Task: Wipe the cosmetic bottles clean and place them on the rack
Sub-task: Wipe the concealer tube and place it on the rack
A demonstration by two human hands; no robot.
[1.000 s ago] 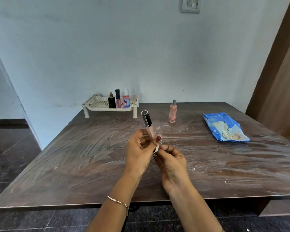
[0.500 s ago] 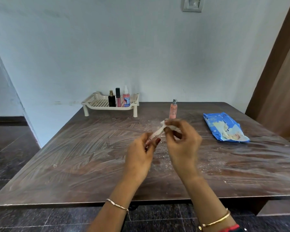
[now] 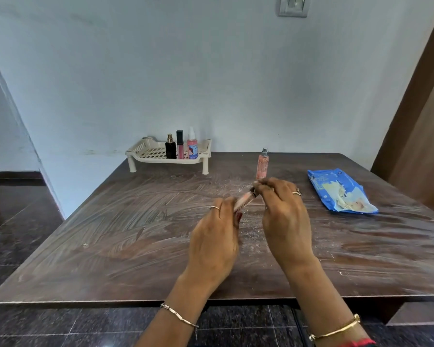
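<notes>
Far beyond the left hand (image 3: 214,236) and off to its left, a cream rack (image 3: 145,152) stands at the back edge of the table (image 3: 110,246). Three things stand upright in its right half: a black bottle (image 3: 170,149), a slim pink bottle (image 3: 180,147) with a black cap, and a spray bottle (image 3: 192,146) with a blue label.

The left hand, back up, hovers over the middle of the table with its fingers curled round the near end of a lip gloss tube (image 3: 243,202). The tube slants up and away to the right, clear of the tabletop. The right hand (image 3: 283,214) pinches the tube's far, dark end in its bent fingertips; whether a wipe sits under those fingers cannot be told.

Just beyond the right hand's fingertips a peach bottle (image 3: 262,166) with a silver top stands on the table. Well to the right of that hand lies a blue wipes pack (image 3: 341,191), flat.
</notes>
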